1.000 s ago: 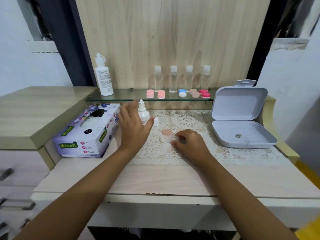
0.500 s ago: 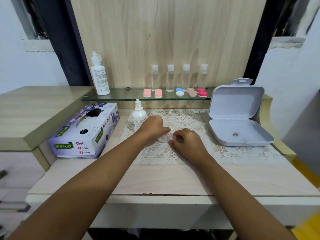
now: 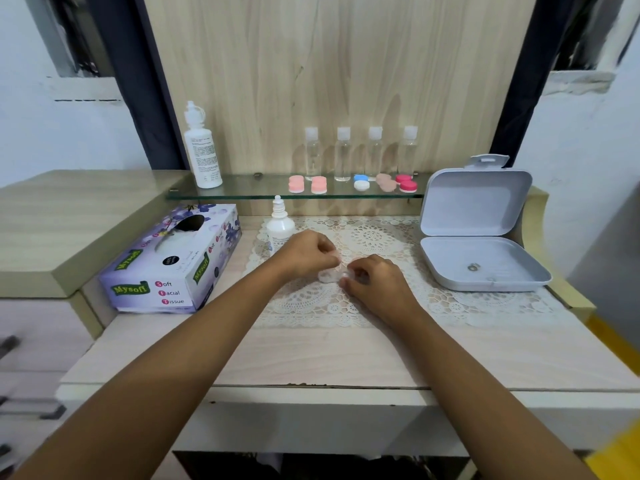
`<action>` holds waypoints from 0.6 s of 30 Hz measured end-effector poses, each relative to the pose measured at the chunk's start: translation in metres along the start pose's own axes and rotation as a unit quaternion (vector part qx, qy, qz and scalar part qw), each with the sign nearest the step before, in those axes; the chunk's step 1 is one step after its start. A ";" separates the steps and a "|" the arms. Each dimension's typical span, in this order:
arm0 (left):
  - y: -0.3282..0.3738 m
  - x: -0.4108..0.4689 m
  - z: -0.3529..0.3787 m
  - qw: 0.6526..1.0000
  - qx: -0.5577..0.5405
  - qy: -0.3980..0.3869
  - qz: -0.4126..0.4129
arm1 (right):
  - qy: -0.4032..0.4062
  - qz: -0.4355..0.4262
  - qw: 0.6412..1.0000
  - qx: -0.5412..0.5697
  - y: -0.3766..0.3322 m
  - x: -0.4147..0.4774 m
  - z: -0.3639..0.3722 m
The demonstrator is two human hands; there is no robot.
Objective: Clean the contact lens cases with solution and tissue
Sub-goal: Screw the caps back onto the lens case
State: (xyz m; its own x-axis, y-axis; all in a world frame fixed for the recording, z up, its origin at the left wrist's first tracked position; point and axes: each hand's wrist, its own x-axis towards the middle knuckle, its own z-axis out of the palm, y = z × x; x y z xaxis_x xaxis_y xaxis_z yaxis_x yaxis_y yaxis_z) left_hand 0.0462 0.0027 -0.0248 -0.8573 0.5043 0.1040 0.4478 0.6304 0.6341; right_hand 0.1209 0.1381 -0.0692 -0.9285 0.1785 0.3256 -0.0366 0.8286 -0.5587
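A clear contact lens case (image 3: 329,276) lies on the lace mat (image 3: 381,303) in the middle of the desk. My left hand (image 3: 306,254) is curled over its left well and pinches the pale pink cap (image 3: 335,255) there. On the case's right end, my right hand (image 3: 375,280) grips with curled fingers, hiding that side. A small white solution bottle (image 3: 280,227) with its cap off stands just behind my left hand. The purple tissue box (image 3: 173,263) sits at the left of the desk.
A glass shelf (image 3: 242,192) at the back carries a tall white bottle (image 3: 203,150), several clear bottles (image 3: 343,154) and several coloured lens cases (image 3: 318,185). An open grey box (image 3: 485,268) stands at the right. A raised wooden top (image 3: 69,216) is at the left.
My left hand left the small bottle, came right to the lens case and closed its fingers on the pink cap. My right hand has stayed on the case.
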 end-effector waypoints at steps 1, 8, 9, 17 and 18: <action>-0.002 -0.005 -0.001 1.000 -0.007 -0.008 0.013 | -0.002 0.000 1.000 -0.002 0.000 0.000 0.000; -0.016 -0.025 -0.002 0.999 -0.009 -0.025 0.045 | -0.007 0.004 1.000 -0.001 0.001 0.002 0.001; -0.015 -0.026 -0.001 0.998 -0.010 -0.024 0.049 | -0.006 0.004 1.000 0.000 0.001 0.002 0.001; -0.028 -0.029 0.014 0.997 -0.021 0.021 0.071 | -0.007 0.002 1.000 -0.003 0.002 0.002 0.001; -0.029 -0.029 0.015 0.997 -0.028 0.025 0.073 | -0.008 0.001 1.000 -0.003 0.002 0.002 0.001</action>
State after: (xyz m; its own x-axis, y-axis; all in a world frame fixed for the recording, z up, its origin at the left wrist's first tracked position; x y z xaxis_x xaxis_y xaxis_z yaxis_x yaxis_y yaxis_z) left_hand 0.0615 -0.0212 -0.0580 -0.7960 0.5572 0.2365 0.5556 0.5173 0.6509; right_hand 0.1186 0.1393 -0.0707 -0.9341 0.1730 0.3124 -0.0316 0.8314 -0.5548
